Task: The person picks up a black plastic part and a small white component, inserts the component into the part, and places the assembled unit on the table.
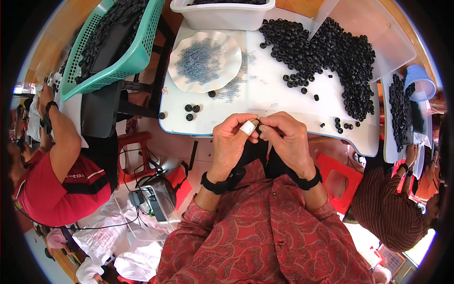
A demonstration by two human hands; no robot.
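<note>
My left hand (229,140) and my right hand (289,142) meet just off the table's front edge. Their fingertips pinch a small black ring-like part (258,128), mostly hidden by the fingers. White tape (247,127) wraps my left thumb. On the white table (265,97), several loose black round parts (189,108) lie to the left, nearest my left hand. A large heap of the same kind of parts (326,52) spreads over the right side. The wavy-rimmed white plate (232,57) holds a pile of tiny grey-blue pieces (201,61), too small to name.
A white tub (222,18) stands at the back, and a clear plastic bin (378,38) tilts over the heap. At left is a green basket (106,71) of black parts. People work on both sides, near a red stool (338,177) and a blue basket (420,83).
</note>
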